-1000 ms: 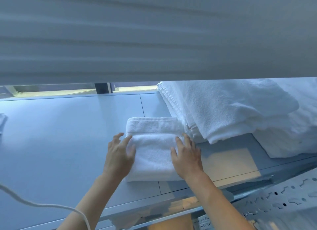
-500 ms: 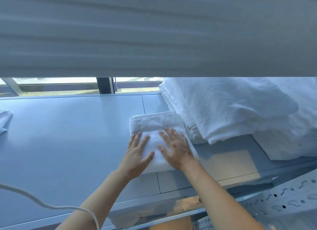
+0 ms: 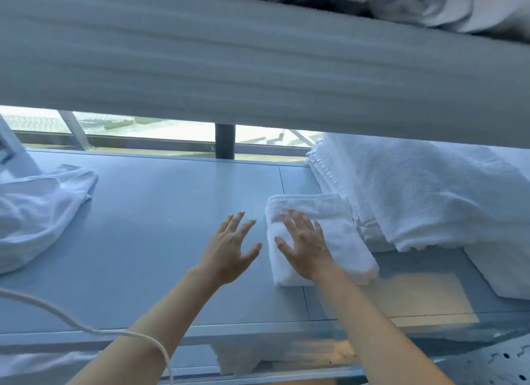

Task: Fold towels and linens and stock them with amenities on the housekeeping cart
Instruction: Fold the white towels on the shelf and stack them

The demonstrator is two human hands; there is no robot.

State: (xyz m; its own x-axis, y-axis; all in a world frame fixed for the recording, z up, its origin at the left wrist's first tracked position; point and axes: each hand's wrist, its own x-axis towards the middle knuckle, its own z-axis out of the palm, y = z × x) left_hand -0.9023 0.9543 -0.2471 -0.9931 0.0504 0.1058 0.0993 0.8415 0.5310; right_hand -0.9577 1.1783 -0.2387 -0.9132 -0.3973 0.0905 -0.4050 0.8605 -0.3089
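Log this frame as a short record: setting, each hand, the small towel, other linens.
setting: grey cart shelf beneath an upper shelf
left hand: open, fingers spread, over bare shelf beside the small towel, contact unclear
right hand: open, flat on the small towel
small towel: folded, lying beside the towel stack
towel stack: folded, right side of shelf
loose cloth: crumpled, left side of shelf
cord: white, crosses the left forearm

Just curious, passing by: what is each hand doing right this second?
Left hand: open, fingers spread, off the folded towel, holding nothing.
Right hand: open, lying flat on the folded towel, not gripping it.
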